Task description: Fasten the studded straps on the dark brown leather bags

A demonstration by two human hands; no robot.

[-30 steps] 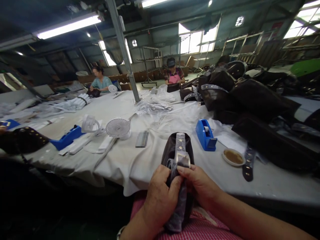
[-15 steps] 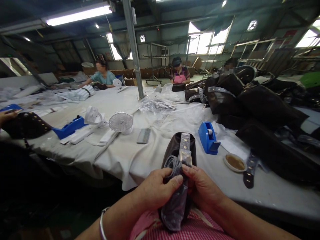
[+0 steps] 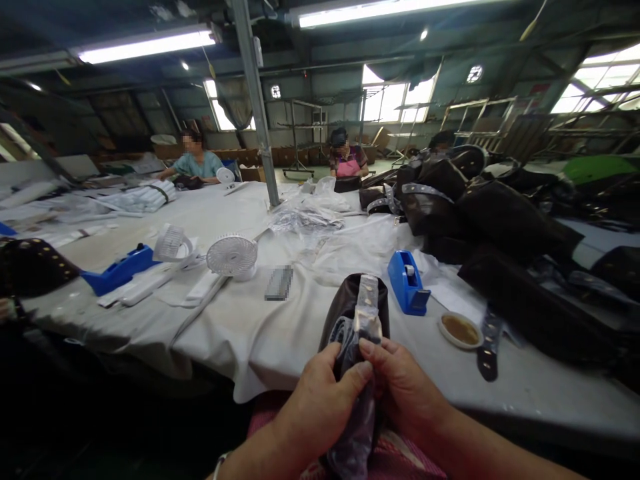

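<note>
A dark leather bag (image 3: 343, 297) rests upright against my lap at the table's front edge. Along its top runs a studded strap (image 3: 369, 293) wrapped in clear plastic, with a metal buckle (image 3: 367, 325) partway down. My left hand (image 3: 327, 397) is closed around the plastic-covered strap and the bag's side, its thumb lying across the strap. On the other side, my right hand (image 3: 407, 383) pinches the strap just below the buckle with thumb and fingers. The fingers beneath the bag are hidden.
A blue tape dispenser (image 3: 407, 283), a dish of brown paste (image 3: 461, 330) and a loose studded strap (image 3: 489, 347) lie to the right, before piled dark bags (image 3: 510, 213). White fans (image 3: 233, 255) and another blue dispenser (image 3: 120, 268) stand left. Co-workers sit across the table (image 3: 280, 327).
My view has turned slightly right and up, so the table's things sit further left. Both hands keep their hold on the bag, with the left thumb nearer the right hand.
</note>
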